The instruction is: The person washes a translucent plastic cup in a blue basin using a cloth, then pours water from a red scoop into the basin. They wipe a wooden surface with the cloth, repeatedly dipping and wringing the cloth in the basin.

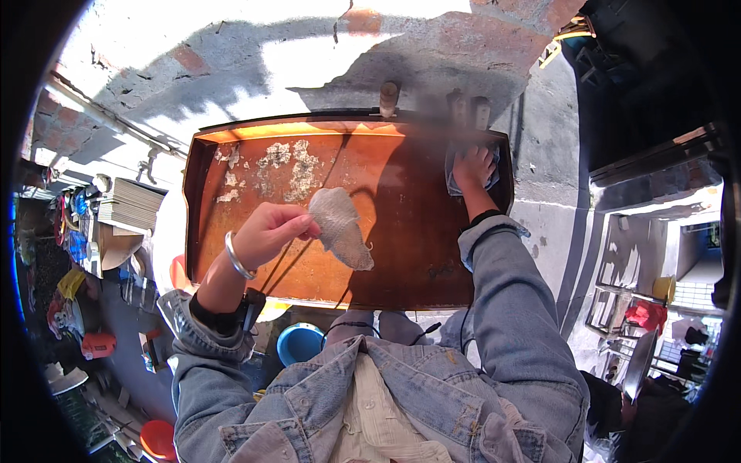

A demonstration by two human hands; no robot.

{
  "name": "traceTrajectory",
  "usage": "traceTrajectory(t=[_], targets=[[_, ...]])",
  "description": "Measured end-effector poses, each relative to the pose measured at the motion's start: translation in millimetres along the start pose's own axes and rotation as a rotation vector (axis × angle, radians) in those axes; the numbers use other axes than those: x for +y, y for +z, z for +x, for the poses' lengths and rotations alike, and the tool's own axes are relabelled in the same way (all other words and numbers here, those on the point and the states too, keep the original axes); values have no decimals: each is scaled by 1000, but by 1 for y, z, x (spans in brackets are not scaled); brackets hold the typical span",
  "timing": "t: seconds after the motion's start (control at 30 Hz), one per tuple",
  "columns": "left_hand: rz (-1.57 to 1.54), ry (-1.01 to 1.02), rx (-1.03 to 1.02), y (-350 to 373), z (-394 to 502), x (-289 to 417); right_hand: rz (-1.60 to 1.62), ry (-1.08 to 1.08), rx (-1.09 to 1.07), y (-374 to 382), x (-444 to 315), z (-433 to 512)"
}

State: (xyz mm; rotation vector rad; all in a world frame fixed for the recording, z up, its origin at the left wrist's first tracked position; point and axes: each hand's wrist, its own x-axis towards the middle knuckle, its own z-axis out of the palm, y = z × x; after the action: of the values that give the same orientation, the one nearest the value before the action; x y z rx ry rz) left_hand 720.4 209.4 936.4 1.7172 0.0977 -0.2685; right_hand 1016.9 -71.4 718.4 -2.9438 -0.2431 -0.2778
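Before me stands a brown wooden table [272,231] with a raised rim on its back and sides. Pale, peeled patches mark its upper left surface. My left hand [275,228] is raised over the middle and pinches a thin, grey mesh-like cloth [341,228] between thumb and fingers. The cloth hangs down to the right above the tabletop. At the table's right end, my right hand [473,165] rests palm down on a folded grey-blue cloth [455,185], pressing it against the wood near the side rim.
Behind the table's back rim stand a brownish cylindrical object [388,98] and blurred upright objects [469,110], against a rough wall [324,58]. A blue basin [299,342] sits below the front edge. Stacked cardboard [130,202] is at left, a metal rack [608,307] at right.
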Motion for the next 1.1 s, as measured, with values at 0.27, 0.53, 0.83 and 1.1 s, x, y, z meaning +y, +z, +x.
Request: traceTrajectory(t=[0.27, 0.53, 0.83, 1.1], targets=[[-564, -137, 586, -8, -152, -48, 768, -882, 188, -27, -185, -64], [-523, -143, 707, 1, -179, -60, 130, -1202, 230, -7, -219, -14], [-565, -147, 577, 11, -146, -61, -91, -1147, 283, -23, -95, 10], [-424, -206, 354, 36, -76, -26, -460, -733, -75, -75, 42, 41]])
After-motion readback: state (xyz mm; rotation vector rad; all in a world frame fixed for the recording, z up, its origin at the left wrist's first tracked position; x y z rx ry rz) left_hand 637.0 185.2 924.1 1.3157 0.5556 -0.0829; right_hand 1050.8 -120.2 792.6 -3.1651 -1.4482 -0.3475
